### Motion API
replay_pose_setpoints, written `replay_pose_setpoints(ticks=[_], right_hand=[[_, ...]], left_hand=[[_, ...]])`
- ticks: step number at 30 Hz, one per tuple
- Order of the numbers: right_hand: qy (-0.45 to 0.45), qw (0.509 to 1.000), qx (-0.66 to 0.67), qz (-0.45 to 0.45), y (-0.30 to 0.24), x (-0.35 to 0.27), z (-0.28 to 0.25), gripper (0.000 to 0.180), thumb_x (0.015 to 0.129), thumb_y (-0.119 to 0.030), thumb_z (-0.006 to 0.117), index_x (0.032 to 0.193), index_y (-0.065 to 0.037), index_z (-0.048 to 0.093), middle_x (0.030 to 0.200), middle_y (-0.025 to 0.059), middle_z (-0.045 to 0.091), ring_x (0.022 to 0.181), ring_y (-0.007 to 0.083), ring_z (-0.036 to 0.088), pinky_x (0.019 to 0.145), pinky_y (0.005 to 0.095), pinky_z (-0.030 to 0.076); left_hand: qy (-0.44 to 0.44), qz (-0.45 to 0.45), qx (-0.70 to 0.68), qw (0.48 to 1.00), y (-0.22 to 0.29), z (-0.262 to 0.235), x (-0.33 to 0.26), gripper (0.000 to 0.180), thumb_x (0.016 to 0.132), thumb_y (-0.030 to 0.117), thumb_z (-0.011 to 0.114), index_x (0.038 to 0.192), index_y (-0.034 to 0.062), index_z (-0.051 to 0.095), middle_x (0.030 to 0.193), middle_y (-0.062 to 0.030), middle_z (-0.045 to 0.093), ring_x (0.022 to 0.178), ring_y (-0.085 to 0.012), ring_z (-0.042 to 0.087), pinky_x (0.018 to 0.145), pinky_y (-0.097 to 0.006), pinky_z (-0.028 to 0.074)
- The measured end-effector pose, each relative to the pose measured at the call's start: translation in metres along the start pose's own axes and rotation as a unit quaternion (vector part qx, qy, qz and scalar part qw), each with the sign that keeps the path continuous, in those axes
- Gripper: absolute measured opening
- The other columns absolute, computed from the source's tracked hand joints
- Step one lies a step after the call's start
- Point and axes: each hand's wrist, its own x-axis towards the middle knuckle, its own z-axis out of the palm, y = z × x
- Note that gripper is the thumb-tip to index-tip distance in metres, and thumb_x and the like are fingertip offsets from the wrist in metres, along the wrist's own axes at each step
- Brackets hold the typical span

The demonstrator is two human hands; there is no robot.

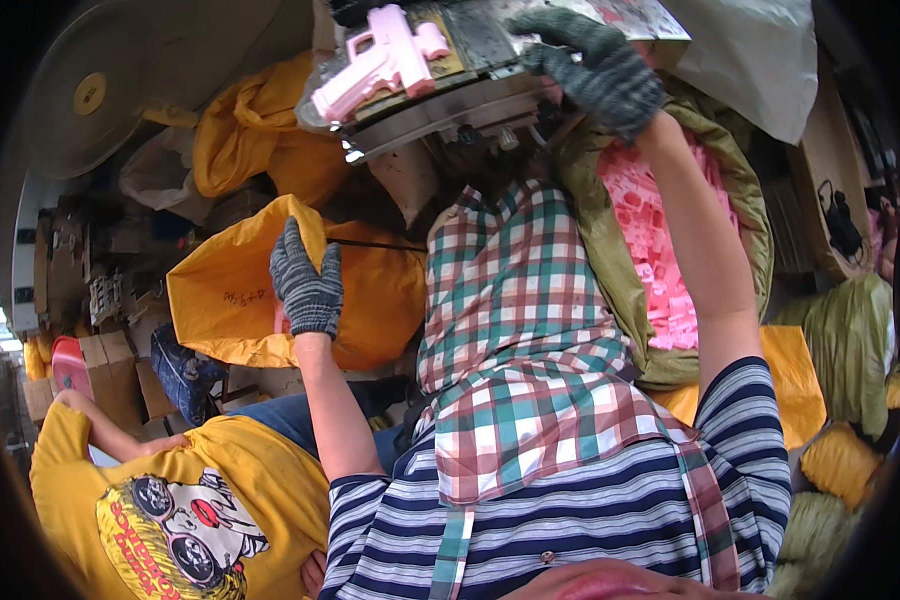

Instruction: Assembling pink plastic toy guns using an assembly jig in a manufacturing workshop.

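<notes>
Below the bench [488,38], our spread left hand [308,288] seemingly steadies a sack [380,300]; above, our right hand [602,75] hangs, fingers apart.

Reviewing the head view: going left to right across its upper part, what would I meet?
Large round disc → pink pistol-shaped piece → gloved right hand → whitish sheet.

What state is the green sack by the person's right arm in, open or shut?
Open: the green sack gapes at the mouth, showing pink pieces inside; the right forearm crosses in front, hiding part.
</notes>
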Motion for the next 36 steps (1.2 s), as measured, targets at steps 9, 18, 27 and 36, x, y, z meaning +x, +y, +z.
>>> replay_pose_setpoints(ticks=[9, 18, 27, 36], right_hand=[[-0.353, 0.823, -0.203, 0.397, 0.185, -0.135, 0.042, 0.066, 0.058, -0.027, 0.071, 0.119, -0.011, 0.052, 0.107, 0.0146, 0.06, 0.096, 0.0309, 0.058, 0.084, 0.0355, 0.045], [-0.395, 0.79, -0.255, 0.393, 0.155, -0.15, 0.007, 0.064, 0.052, -0.021, 0.076, 0.11, -0.003, 0.055, 0.107, 0.0182, 0.058, 0.101, 0.0309, 0.055, 0.086, 0.0344, 0.045], [-0.122, 0.971, -0.078, -0.189, -0.088, -0.101, 0.0, 0.018, 0.072, -0.01, 0.056, 0.089, -0.01, 0.061, 0.089, 0.0099, 0.059, 0.084, 0.0265, 0.058, 0.076, 0.035, 0.046], [-0.038, 0.996, -0.034, -0.07, -0.08, -0.104, 0.029, 0.027, 0.066, -0.012, 0.062, 0.091, -0.002, 0.058, 0.09, 0.0187, 0.057, 0.084, 0.0335, 0.057, 0.076, 0.0401, 0.047]], left_hand=[[-0.146, 0.128, -0.204, 0.96, 0.063, 0.013, -0.008, 0.045, 0.081, 0.019, 0.061, 0.122, 0.0043, 0.048, 0.117, -0.0167, 0.053, 0.109, -0.032, 0.049, 0.095, -0.039, 0.036], [-0.283, 0.104, -0.234, 0.924, 0.087, 0.016, -0.024, 0.048, 0.081, 0.018, 0.062, 0.125, 0.0068, 0.046, 0.122, -0.0151, 0.051, 0.116, -0.0275, 0.046, 0.098, -0.036, 0.035], [-0.379, 0.264, -0.523, 0.716, 0.156, 0.013, -0.013, 0.042, 0.073, 0.016, 0.071, 0.11, 0.004, 0.056, 0.106, -0.0106, 0.06, 0.098, -0.0207, 0.056, 0.087, -0.031, 0.043], [0.046, 0.246, -0.215, 0.944, 0.135, -0.013, -0.017, 0.055, 0.063, 0.015, 0.07, 0.114, 0.0015, 0.054, 0.094, -0.0148, 0.061, 0.084, -0.0298, 0.06, 0.079, -0.035, 0.046]])
